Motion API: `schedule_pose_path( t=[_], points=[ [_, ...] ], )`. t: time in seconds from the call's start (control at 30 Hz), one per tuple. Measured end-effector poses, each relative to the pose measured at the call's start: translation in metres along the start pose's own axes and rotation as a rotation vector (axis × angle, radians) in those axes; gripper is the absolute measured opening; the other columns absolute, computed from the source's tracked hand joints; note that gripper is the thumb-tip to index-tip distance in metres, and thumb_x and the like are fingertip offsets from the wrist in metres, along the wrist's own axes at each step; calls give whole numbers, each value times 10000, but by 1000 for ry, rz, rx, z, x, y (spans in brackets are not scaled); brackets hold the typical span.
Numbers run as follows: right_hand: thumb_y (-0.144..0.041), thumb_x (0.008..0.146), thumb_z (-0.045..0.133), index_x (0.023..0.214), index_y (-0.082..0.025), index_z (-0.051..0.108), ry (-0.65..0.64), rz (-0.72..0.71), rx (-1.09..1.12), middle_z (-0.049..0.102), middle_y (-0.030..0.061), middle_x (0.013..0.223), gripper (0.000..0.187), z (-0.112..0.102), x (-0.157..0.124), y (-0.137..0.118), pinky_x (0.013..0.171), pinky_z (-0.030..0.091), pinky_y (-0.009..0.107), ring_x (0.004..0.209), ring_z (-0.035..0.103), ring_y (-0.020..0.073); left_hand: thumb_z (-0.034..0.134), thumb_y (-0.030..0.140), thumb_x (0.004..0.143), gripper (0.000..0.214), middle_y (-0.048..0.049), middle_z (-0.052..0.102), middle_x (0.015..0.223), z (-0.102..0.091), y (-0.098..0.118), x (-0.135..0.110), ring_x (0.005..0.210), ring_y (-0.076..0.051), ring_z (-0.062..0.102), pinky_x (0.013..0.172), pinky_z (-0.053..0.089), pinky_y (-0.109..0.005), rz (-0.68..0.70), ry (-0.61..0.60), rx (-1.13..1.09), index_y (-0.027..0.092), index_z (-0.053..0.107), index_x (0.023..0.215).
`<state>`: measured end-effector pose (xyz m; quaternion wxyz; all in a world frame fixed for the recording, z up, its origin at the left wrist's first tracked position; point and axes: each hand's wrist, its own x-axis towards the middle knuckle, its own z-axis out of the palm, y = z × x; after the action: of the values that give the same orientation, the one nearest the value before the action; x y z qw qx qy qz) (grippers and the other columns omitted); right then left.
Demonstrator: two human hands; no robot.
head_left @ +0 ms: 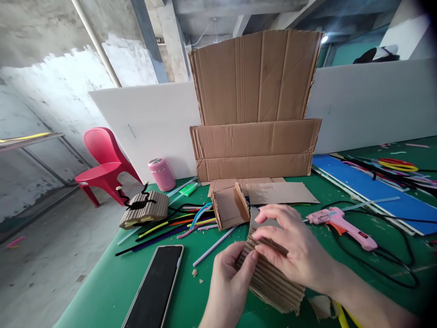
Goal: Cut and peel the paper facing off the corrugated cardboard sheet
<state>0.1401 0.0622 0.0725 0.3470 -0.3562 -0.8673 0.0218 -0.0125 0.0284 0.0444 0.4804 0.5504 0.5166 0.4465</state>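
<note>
- Since its base is broad, the ribbed block, beyond the phone and leftward, probably stands steadily; two kinked black stems sprout from it.
- The rounded pink cup, farther beyond the phone, sits on the tabletop, perhaps kept clear of the work.
- Fuzzy stems in yellow, purple and black sprawl just beyond the phone, likely loose for easy picking.
- The left hand, right of the phone, has its fingers closed on the ribbed sheet, thumb in front, seemingly to steady it.
- A smooth cardboard tray, beyond and right of the phone, shows rough-cut edges.
- The ribbed sheet, right of the phone, bares stiff ridges and a ragged edge.
- The right hand, farther right of the phone, has fingers bent, slightly parted, touching the sheet's upper part; whether they pinch it, I cannot tell.
- The glossy pink glue gun, well right of the phone, lies apparently within easy reach.
</note>
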Motion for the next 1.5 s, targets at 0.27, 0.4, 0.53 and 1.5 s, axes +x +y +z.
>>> schedule_pose_path(
  t=[0.27,0.4,0.53,1.5],
  points=[
    [-151,769,455,733,-214,516,9,211,152,486,60,958,95,20,-14,-15,832,379,379,991,432,206,530,300,715,278,-100,634,813,0,-20,-12,700,-184,544,636,437,-261,52,102,50,98,591,895],
    [-181,769,475,727,-221,504,-58,269,192,488,46,980,65,15,-10,-18,828,387,354,978,443,188,524,278,723,273,-95,653,811,3,-22,-14,704,-189,576,640,451,-268,130,125,43,117,601,930],
    [-180,758,492,706,-222,501,-79,317,179,500,45,979,67,11,-4,-21,794,403,350,961,456,193,520,255,731,241,-64,661,784,8,-19,-15,709,-180,588,635,447,-251,177,152,34,153,614,928],
    [-278,830,375,692,-214,450,138,451,182,514,40,899,169,0,-19,20,723,433,297,837,520,174,475,326,762,255,-36,584,718,-3,-12,-7,683,-159,510,610,401,-237,-11,-58,-106,123,571,881]
  ],
)
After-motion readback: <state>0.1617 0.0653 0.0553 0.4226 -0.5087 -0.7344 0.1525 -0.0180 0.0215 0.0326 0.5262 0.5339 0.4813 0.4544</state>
